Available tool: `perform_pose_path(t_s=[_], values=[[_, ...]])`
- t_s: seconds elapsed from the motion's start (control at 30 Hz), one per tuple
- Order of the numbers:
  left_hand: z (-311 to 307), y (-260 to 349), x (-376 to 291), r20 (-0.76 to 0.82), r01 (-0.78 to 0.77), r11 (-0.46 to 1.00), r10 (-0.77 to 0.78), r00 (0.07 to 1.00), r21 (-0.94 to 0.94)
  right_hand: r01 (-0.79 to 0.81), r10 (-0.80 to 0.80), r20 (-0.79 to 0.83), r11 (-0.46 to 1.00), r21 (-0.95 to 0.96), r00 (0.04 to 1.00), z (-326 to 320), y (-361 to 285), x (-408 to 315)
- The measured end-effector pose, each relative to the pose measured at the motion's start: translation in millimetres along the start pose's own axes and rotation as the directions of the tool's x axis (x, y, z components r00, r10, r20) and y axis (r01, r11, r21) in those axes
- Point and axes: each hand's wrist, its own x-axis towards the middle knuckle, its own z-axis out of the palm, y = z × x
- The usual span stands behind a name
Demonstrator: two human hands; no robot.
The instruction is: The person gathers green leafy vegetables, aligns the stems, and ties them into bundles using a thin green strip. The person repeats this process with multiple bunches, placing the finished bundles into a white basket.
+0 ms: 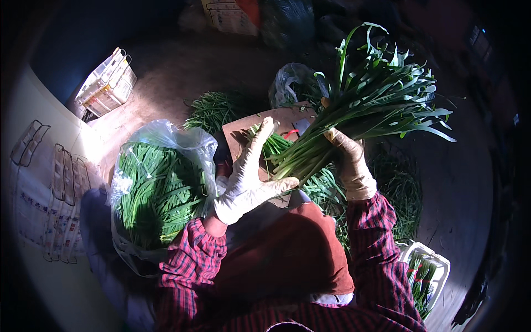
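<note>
My right hand, in a pale glove, grips a thick bunch of leafy green stalks, like garlic chives. The leaves point to the upper right and the cut stem ends to the lower left. My left hand, gloved too, is spread with fingers and thumb apart beside the stem ends. Behind the bunch lies a brown board, with a smaller green bundle, a red strip and a flat metal piece on it.
A clear plastic bag full of greens stands at the left. Loose greens lie beyond the board, others at the right. A white basket holds tied bundles at lower right. Folded crates or bags stand at upper left.
</note>
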Motion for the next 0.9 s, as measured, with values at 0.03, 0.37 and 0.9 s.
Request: perform_pose_path(t_s=[0.03, 0.37, 0.9], values=[[9.8, -9.6, 17.4, 0.001, -0.041, 0.999, 0.041, 0.999, 0.005, 0.028, -0.028, 0.053, 0.999, -0.014, 0.998, -1.3, -0.5, 11.7], [99.3, -167.1, 88.9, 0.026, 0.107, 0.994, -0.108, 0.994, 0.025, -0.218, 0.253, 0.080, 0.926, -0.308, 0.964, -88.7, 98.9, 93.9], [83.6, -115.7, 110.7, 0.208, 0.259, 0.941, -0.215, 0.954, -0.217, 0.138, -0.145, -0.097, 0.987, -0.076, 0.985, -104.7, 107.9, 97.1]])
